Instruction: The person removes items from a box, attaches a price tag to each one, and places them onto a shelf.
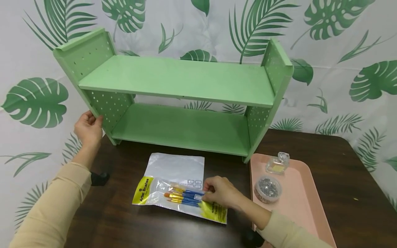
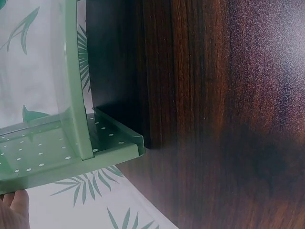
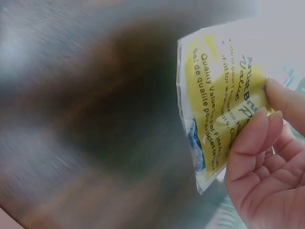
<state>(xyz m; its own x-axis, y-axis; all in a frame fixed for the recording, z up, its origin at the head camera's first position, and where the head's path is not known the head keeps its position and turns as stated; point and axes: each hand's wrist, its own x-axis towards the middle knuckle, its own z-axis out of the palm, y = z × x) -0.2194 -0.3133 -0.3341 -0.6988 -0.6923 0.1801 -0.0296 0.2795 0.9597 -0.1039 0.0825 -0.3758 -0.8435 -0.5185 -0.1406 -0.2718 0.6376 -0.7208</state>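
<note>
2 hands: left [image 1: 88,129] grips 1 shelf [image 1: 176,100]; right [image 1: 221,192] apparently pinches 1 brush packet [image 1: 178,199].

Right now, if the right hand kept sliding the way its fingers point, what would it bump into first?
The right hand pinches the packet of brushes, fingers pointing leftward across the table. Going on, it would first run along that packet; past it only bare tabletop shows, though depth is hard to judge.

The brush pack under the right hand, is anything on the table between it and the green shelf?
Only the white sheet, lying flat on the table between the brush pack and the green shelf. The right hand pinches the pack; the left hand holds the shelf's side panel.
</note>
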